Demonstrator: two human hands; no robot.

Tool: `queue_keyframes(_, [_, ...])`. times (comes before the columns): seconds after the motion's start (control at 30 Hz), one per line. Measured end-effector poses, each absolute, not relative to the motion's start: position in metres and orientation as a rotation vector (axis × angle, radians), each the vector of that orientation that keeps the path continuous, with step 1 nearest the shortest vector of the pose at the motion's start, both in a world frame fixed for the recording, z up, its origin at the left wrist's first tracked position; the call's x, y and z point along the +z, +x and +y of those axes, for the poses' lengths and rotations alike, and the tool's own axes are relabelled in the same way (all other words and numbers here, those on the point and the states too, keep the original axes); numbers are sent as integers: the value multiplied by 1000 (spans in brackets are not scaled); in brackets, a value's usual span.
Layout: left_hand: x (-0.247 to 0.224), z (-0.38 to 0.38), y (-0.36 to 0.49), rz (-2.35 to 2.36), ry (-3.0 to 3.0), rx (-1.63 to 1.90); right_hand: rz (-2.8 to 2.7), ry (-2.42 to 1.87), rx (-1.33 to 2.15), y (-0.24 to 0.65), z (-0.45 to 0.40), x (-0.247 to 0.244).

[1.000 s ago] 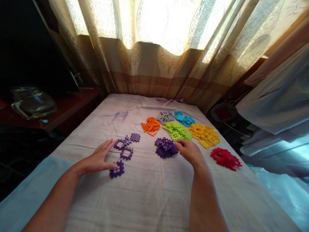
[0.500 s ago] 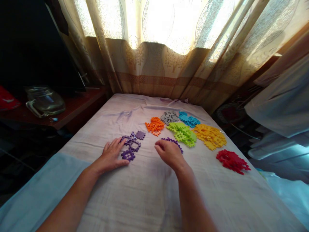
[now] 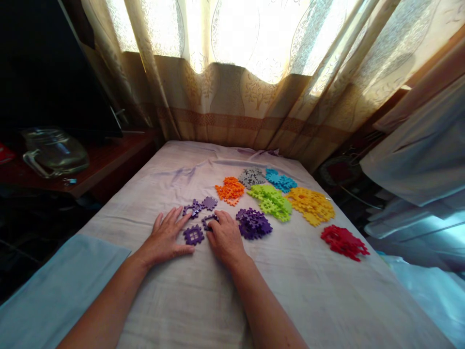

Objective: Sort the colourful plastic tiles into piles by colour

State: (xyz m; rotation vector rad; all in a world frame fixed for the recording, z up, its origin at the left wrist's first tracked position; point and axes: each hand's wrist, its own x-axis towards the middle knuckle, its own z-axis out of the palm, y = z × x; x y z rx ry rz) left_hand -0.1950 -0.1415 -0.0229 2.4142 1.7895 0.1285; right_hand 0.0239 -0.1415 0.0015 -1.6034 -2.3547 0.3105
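My left hand (image 3: 165,240) lies with its fingers spread on the sheet, beside the loose purple pieces. Its fingertips reach the near side of a purple toothed cluster (image 3: 194,208), and its thumb points below a purple window-shaped piece (image 3: 193,235). My right hand (image 3: 228,238) has its thumb and fingers closed on a purple square frame piece (image 3: 204,221), partly covered by the fingers. A solid purple toothed piece (image 3: 209,203) lies behind it. Just right of my right hand sits a pile of purple interlocking pieces (image 3: 254,224).
Further piles are orange (image 3: 230,190), grey (image 3: 252,178), blue (image 3: 280,180), lime green (image 3: 271,201), yellow (image 3: 311,206) and red (image 3: 344,242). They lie on a pale bedsheet (image 3: 203,300). A glass jug (image 3: 60,152) stands on a wooden table at left; curtains (image 3: 232,102) hang behind.
My right hand has moved left from the purple pile to the frame piece, which now sits apart, right of the window piece. The purple pile is uncovered. My left hand stays about where it was.
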Motion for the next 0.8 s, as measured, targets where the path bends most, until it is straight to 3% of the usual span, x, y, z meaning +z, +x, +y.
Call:
queue_keyframes(0.23, [-23,-141,-196,1769,2430,191,-2199,-1537,317,45,-140,33])
queue_keyframes(0.4, [-19,-140,-194,1775,2399,144,-1819,-1883,365,119,-131,59])
queue_keyframes(0.53, [-21,-140,-194,1788,2411,160,-1665,-2185,538,166,-129,57])
queue_keyframes(0.8, [-18,-140,-192,1769,2395,280,-1820,-2278,685,170,-126,40])
